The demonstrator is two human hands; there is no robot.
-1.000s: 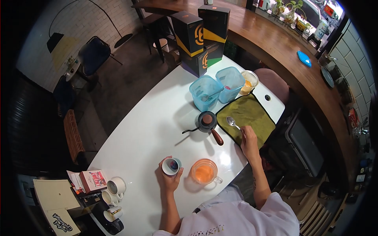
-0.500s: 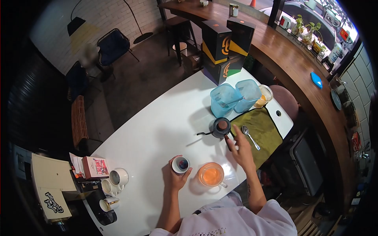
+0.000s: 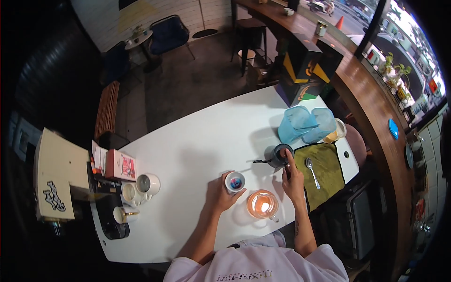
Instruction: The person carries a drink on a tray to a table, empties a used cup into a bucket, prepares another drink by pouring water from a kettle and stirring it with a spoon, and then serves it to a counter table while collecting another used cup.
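My left hand [image 3: 227, 195] is wrapped round a small white cup [image 3: 235, 182]. Inside the cup is something dark with blue and reddish patches that I cannot make out. My right hand [image 3: 293, 182] is closed on the handle of a black gooseneck kettle [image 3: 277, 156], one finger stretched onto its brown lid knob. The kettle's thin spout points left, towards the cup. Between my forearms stands a clear glass mug [image 3: 262, 205] of orange liquid, light glinting on its surface.
Right of the kettle, a spoon [image 3: 313, 174] lies on an olive cloth [image 3: 324, 162]. Behind are two blue translucent containers [image 3: 295, 124], a glass jar [image 3: 339, 129] and black boxes [image 3: 300, 70]. Several white mugs [image 3: 148, 184] and a pink box [image 3: 121, 164] stand at the left of the white table [image 3: 188, 136].
My view has swung, so the table sits further right. My right hand has closed in on the kettle, a finger now reaching its lid knob. My left hand still holds the cup.
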